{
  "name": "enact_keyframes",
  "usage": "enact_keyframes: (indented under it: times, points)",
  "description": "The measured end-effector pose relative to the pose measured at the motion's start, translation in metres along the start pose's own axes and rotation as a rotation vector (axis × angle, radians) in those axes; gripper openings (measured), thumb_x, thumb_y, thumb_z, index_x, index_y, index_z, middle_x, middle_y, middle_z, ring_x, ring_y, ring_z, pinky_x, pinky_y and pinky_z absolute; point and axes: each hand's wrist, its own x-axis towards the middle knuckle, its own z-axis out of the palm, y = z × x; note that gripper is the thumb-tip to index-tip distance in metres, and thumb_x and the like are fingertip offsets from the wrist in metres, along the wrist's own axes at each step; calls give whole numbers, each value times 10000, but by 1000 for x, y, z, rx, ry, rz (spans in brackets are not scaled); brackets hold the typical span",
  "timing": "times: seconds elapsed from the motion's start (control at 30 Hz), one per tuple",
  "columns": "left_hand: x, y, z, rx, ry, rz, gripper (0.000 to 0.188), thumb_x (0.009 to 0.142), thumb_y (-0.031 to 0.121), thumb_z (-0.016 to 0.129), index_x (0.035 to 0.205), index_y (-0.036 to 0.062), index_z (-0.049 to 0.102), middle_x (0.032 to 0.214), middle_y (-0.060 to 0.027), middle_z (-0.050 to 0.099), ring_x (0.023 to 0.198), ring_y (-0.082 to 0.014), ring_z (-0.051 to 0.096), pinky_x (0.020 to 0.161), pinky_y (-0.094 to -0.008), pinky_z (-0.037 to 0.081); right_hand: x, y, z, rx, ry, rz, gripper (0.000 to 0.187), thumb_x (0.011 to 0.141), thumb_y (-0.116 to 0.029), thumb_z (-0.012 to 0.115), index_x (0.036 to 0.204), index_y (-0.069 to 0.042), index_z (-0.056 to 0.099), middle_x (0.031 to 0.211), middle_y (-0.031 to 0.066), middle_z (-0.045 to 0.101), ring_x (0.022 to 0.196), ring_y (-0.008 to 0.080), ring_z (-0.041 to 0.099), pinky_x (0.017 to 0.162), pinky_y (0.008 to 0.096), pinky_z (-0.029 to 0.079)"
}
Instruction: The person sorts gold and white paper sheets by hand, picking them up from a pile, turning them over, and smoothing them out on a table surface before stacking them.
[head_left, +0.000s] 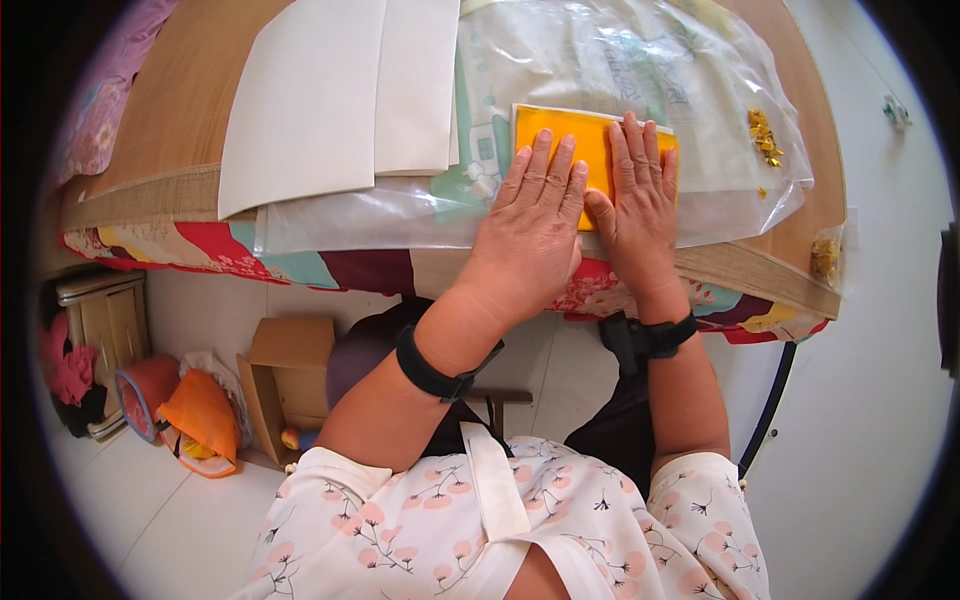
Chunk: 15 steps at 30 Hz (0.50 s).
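A shiny golden-yellow sheet [592,140] with a thin white edge along its top and left lies on a clear plastic bag [380,222] on the table. My left hand [530,225] presses flat on the sheet's left part, its fingers stretched and pointing away from me. On the right part rests my right hand [640,205], palm down, with fingers extended and the thumb reaching toward the left hand. Neither hand grips anything. Part of the sheet is hidden under the fingers.
Large white sheets [300,110] lie on the table's left side. Gold foil scraps [765,138] sit on the plastic at right, near a small clear packet [826,256] at the edge. Below are a cardboard box [290,345], an orange bag [205,415] and a bin [140,390].
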Motion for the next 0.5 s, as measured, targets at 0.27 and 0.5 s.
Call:
enact_keyframes:
  times: [0.27, 0.5]
  points:
    - [27, 11, -11, -351, 75, -131, 558, 975, 278, 582, 1429, -41, 520, 1568, -265, 385, 1495, -415, 295, 1227, -475, 228, -4, -2, -1, -40, 7, 31, 757, 1027, -555, 405, 1585, -52, 318, 1674, 120, 257, 1565, 303, 172, 1263, 484, 75]
    - [15, 22, 19, -124, 112, 30, 760, 1018, 519, 503, 1522, -38, 387, 1575, -294, 352, 1516, -430, 238, 1253, -481, 162, -8, -1, 8, -2, 93, 37, 632, 1037, -313, 409, 1592, -38, 283, 1680, 107, 244, 1571, 263, 168, 1274, 454, 76]
